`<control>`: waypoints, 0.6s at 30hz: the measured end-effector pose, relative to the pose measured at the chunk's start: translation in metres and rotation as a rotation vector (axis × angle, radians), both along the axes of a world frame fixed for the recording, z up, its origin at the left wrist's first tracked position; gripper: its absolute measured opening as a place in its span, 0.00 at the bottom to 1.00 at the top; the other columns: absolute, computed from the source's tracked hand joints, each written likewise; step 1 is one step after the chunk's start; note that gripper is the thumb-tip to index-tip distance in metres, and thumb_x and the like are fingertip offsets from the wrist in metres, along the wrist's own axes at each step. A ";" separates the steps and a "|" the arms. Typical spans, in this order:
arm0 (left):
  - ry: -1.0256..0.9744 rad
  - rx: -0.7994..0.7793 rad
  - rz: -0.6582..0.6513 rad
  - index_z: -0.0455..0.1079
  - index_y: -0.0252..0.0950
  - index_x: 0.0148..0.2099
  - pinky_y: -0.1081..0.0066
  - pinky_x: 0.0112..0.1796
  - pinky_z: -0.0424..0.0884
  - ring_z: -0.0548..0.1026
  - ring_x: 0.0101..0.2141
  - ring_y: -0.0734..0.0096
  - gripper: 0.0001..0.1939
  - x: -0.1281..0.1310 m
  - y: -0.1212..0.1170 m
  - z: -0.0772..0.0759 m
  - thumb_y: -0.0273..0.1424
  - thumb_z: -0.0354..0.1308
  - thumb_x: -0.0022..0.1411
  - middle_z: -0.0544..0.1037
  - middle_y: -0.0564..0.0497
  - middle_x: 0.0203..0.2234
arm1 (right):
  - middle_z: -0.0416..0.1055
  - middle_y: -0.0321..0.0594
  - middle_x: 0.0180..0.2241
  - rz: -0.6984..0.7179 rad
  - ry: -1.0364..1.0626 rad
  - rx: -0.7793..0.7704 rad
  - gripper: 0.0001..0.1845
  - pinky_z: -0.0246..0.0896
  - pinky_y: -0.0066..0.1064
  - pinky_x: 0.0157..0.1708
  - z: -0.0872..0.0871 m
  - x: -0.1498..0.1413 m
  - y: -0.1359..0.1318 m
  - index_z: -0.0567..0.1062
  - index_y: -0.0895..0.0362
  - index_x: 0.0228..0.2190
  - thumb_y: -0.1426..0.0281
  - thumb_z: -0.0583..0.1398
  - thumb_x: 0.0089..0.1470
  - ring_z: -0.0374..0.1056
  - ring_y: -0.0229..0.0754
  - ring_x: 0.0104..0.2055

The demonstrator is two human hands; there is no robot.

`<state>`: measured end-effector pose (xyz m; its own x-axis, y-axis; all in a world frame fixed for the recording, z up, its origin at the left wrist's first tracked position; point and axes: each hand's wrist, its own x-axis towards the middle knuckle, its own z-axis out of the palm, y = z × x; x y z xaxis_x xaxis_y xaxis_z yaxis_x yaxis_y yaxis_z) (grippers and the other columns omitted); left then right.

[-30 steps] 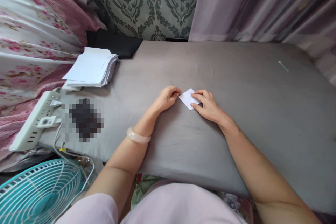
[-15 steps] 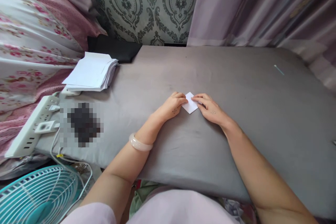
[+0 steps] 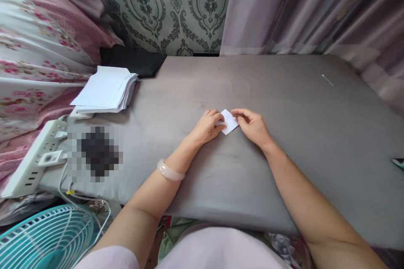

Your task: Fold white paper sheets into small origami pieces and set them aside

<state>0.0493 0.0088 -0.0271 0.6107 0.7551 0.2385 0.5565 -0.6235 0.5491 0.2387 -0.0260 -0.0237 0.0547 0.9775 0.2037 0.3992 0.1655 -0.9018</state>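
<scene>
A small folded piece of white paper (image 3: 229, 123) lies on the grey-covered table, turned like a diamond. My left hand (image 3: 209, 126) grips its left corner, thumb in front and fingers behind. My right hand (image 3: 253, 124) is at the paper's right corner, its thumb and fingers closed about that edge. The fold lines are too small to make out. A pale bangle (image 3: 170, 171) circles my left wrist.
At the left stand a stack of white paper (image 3: 104, 89), a black folder-like item (image 3: 135, 62), and a power strip (image 3: 34, 157) with plugs and cables. A blurred-out dark object (image 3: 99, 153) lies nearby. A turquoise fan (image 3: 47, 237) is below. A thin stick (image 3: 327, 80) lies far right.
My right hand's fingers have lifted from the paper's face toward its right edge. My left thumb has come down apart from the fingers. The view has shifted slightly right.
</scene>
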 end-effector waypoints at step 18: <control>0.096 0.122 0.219 0.59 0.27 0.53 0.56 0.50 0.65 0.66 0.48 0.54 0.28 -0.002 -0.007 -0.006 0.43 0.59 0.60 0.67 0.36 0.46 | 0.66 0.46 0.41 0.104 -0.468 0.104 0.19 0.63 0.39 0.50 -0.017 -0.020 0.007 0.76 0.55 0.48 0.69 0.53 0.59 0.67 0.44 0.44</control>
